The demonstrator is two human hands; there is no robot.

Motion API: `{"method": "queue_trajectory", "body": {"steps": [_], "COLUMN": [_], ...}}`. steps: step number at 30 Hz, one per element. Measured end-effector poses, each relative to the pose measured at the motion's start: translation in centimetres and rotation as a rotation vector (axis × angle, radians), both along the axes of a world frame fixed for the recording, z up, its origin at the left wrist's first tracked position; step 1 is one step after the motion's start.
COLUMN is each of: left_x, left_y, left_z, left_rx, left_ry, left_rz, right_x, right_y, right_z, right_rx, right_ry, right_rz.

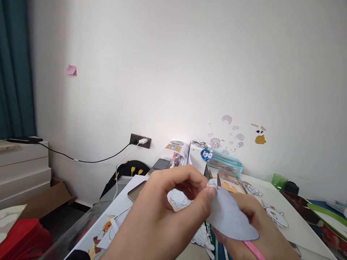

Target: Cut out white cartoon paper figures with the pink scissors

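My left hand pinches the upper edge of a pale paper cutout between thumb and forefinger. The cutout has a scalloped right edge and a few drawn lines at its top. Behind it, my right hand is closed around scissors, whose dark blade tips rise above the paper's top edge. A pink handle shows under that hand. The paper hides most of the scissors and several of my right fingers. White drawn cutouts lie on the table below my hands.
A phone and a teal clear pencil case lie at the back by the wall. More cutouts are on the right of the white table. A white cable hangs from the wall socket at left.
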State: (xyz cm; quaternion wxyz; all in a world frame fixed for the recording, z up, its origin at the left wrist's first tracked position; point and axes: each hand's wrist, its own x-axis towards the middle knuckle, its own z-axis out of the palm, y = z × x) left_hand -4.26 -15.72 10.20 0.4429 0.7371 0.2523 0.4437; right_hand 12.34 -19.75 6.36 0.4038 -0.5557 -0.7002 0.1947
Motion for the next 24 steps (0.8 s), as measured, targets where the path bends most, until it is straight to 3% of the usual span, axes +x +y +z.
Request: {"method": "queue_trajectory", "body": {"steps": [8, 16, 24], "left_x": [-0.09, -0.24, -0.33], "left_y": [0.10, 0.15, 0.07], "left_z": [-0.18, -0.19, -0.44], "left_rx": [0.014, 0.012, -0.046], "left_ry": [0.029, 0.035, 0.064], "left_rz": [0.024, -0.030, -0.012], "right_x": [0.10, -0.49, 0.50], "right_y": [-0.17, -0.42, 0.04], "right_z": [-0.11, 0.25, -0.53], "right_rx": [-0.023, -0.042, 0.005], "right_ry": [-0.017, -0.011, -0.066], "right_rz": [-0.010, -0.051, -0.051]}}
